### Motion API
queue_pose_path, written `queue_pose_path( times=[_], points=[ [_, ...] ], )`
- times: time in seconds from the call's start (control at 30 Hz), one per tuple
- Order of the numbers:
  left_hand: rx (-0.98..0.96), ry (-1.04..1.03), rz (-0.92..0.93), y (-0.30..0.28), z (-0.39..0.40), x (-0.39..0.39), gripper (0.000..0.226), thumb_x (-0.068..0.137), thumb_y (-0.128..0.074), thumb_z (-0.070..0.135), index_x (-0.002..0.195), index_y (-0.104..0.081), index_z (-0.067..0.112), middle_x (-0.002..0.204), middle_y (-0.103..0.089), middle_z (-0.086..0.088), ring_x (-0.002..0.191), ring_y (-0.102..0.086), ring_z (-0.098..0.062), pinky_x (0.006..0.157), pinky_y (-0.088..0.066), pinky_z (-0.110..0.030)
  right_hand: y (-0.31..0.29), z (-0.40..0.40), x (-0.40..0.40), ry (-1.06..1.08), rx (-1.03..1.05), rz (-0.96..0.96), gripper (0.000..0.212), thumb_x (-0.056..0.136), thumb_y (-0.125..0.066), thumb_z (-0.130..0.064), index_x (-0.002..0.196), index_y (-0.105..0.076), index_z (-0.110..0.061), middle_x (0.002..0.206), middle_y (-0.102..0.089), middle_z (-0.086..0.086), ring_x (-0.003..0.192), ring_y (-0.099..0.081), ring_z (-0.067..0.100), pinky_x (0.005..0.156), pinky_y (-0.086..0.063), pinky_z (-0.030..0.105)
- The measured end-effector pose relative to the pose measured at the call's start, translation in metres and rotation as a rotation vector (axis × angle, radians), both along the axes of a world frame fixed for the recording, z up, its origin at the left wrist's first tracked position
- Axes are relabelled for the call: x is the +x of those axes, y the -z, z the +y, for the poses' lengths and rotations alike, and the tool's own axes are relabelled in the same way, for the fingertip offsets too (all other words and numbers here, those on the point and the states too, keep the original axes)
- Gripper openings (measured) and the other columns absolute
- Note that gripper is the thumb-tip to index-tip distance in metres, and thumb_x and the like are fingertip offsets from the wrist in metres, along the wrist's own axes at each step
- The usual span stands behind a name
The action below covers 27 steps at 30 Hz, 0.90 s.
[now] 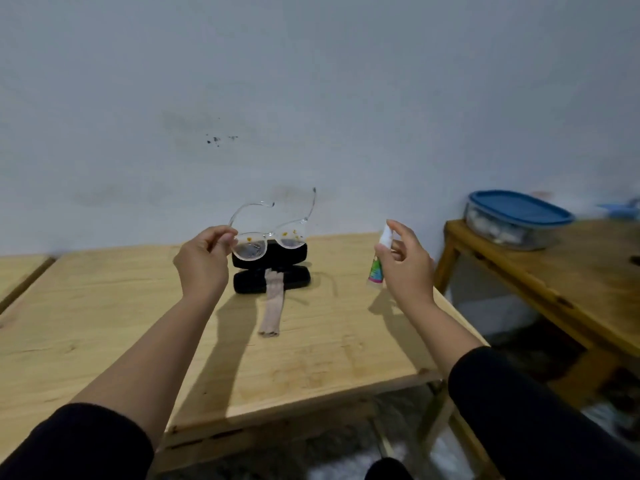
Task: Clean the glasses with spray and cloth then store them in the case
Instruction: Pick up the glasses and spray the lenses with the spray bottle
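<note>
The left hand (204,258) pinches the glasses (268,233) by the outer corner of one lens, where the arm hinges, and holds them up above the far middle of the table (104,306) with both arms unfolded and pointing toward the wall. That is a thin hold on a clear, slippery frame. If spray wets the fingertips or the frame twists, the glasses could swing or drop onto the case below.

The black case (272,268) lies open near the far edge of the table, directly under the glasses. The folded cloth (273,306) hangs out of its near half and runs toward the person. Mist that misses the lenses would likely land in the case lining or on the cloth, so the glasses might later be stored against a damp lining.

To the right, the right hand (405,268) wraps the small spray bottle (379,261), index finger raised over the white top, held upright and apart from the glasses near the right edge of the table. I cannot tell which way the nozzle faces; if it points off line, the spray goes to the wall or table rather than the lenses. From this gap, much of it may drift wide anyway.

On a second table at the far right sits a blue-lidded container (516,220), well clear.
</note>
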State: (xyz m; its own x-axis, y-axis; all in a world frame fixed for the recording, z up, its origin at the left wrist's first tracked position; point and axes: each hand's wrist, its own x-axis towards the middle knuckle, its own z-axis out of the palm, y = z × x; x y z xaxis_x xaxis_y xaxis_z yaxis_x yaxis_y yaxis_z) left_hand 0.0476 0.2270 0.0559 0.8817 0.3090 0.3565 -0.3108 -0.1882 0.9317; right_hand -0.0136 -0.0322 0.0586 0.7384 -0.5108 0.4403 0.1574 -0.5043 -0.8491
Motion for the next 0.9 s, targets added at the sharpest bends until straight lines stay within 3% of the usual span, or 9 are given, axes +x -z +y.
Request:
queue_pose_path(
  times=[0.13, 0.27, 0.33, 0.43, 0.5, 0.57, 0.73, 0.9],
  points=[
    [0.046, 0.063, 0.003, 0.004, -0.037, 0.000, 0.013, 0.088, -0.058, 0.013, 0.085, -0.068, 0.021, 0.082, -0.069, -0.002, 0.080, -0.067, -0.014, 0.086, -0.050, -0.028, 0.008, -0.051, -0.029, 0.127, -0.017, 0.013, 0.035, 0.088, -0.058, -0.017, 0.121, -0.056, -0.028, 0.101, -0.062, -0.002, 0.090, -0.060, 0.008, 0.076, -0.044, 0.015],
    [0.083, 0.103, -0.004, 0.007, -0.070, -0.002, 0.012, 0.088, -0.059, 0.014, 0.085, -0.066, 0.023, 0.084, -0.068, 0.001, 0.072, -0.061, 0.003, 0.073, -0.044, -0.009, 0.026, -0.085, -0.055, 0.181, -0.026, 0.060, 0.036, 0.089, -0.058, -0.018, 0.122, -0.054, -0.029, 0.106, -0.061, -0.002, 0.095, -0.061, 0.012, 0.081, -0.053, 0.029],
    [0.090, 0.134, -0.007, 0.008, -0.081, -0.004, 0.011, 0.088, -0.058, 0.014, 0.085, -0.065, 0.023, 0.086, -0.067, 0.000, 0.076, -0.062, -0.006, 0.073, -0.044, -0.010, 0.036, -0.093, -0.063, 0.185, -0.017, 0.066, 0.037, 0.088, -0.059, -0.016, 0.123, -0.054, -0.028, 0.112, -0.063, 0.000, 0.096, -0.058, 0.009, 0.078, -0.049, 0.022],
    [0.073, 0.177, 0.009, 0.009, -0.092, -0.003, 0.014, 0.089, -0.057, 0.015, 0.082, -0.064, 0.025, 0.077, -0.069, 0.008, 0.085, -0.063, -0.014, 0.084, -0.046, -0.024, 0.047, -0.099, -0.069, 0.169, -0.005, 0.082, 0.036, 0.088, -0.060, -0.016, 0.121, -0.055, -0.029, 0.111, -0.061, -0.004, 0.095, -0.056, 0.006, 0.068, -0.042, 0.007],
    [0.078, 0.186, 0.019, 0.008, -0.095, -0.004, 0.022, 0.089, -0.057, 0.015, 0.075, -0.062, 0.031, 0.058, -0.065, 0.024, 0.083, -0.062, -0.012, 0.087, -0.045, -0.027, 0.051, -0.100, -0.070, 0.155, 0.008, 0.085, 0.035, 0.088, -0.060, -0.018, 0.121, -0.055, -0.030, 0.110, -0.059, -0.005, 0.096, -0.055, 0.006, 0.068, -0.042, 0.008],
    [0.090, 0.186, 0.023, 0.007, -0.096, -0.006, 0.028, 0.089, -0.057, 0.015, 0.069, -0.060, 0.035, 0.055, -0.061, 0.034, 0.079, -0.060, -0.007, 0.086, -0.044, -0.025, 0.052, -0.099, -0.071, 0.146, 0.007, 0.082, 0.034, 0.089, -0.059, -0.017, 0.120, -0.054, -0.030, 0.108, -0.058, -0.006, 0.095, -0.055, 0.005, 0.071, -0.045, 0.012],
    [0.092, 0.174, 0.017, 0.012, -0.091, -0.002, 0.023, 0.087, -0.059, 0.016, 0.072, -0.064, 0.033, 0.070, -0.065, 0.019, 0.086, -0.065, -0.017, 0.092, -0.048, -0.034, 0.060, -0.095, -0.072, 0.113, 0.027, 0.114, 0.031, 0.091, -0.056, -0.014, 0.117, -0.052, -0.030, 0.106, -0.055, -0.003, 0.080, -0.053, -0.001, 0.049, -0.045, 0.005],
    [0.103, 0.138, 0.001, 0.010, -0.091, -0.007, 0.011, 0.087, -0.059, 0.014, 0.086, -0.068, 0.020, 0.076, -0.065, 0.006, 0.085, -0.063, -0.017, 0.074, -0.042, -0.019, 0.063, -0.095, -0.072, 0.089, 0.012, 0.126, 0.035, 0.093, -0.053, -0.013, 0.125, -0.049, -0.026, 0.108, -0.053, -0.002, 0.078, -0.051, -0.004, 0.048, -0.041, 0.001]
  ],
)
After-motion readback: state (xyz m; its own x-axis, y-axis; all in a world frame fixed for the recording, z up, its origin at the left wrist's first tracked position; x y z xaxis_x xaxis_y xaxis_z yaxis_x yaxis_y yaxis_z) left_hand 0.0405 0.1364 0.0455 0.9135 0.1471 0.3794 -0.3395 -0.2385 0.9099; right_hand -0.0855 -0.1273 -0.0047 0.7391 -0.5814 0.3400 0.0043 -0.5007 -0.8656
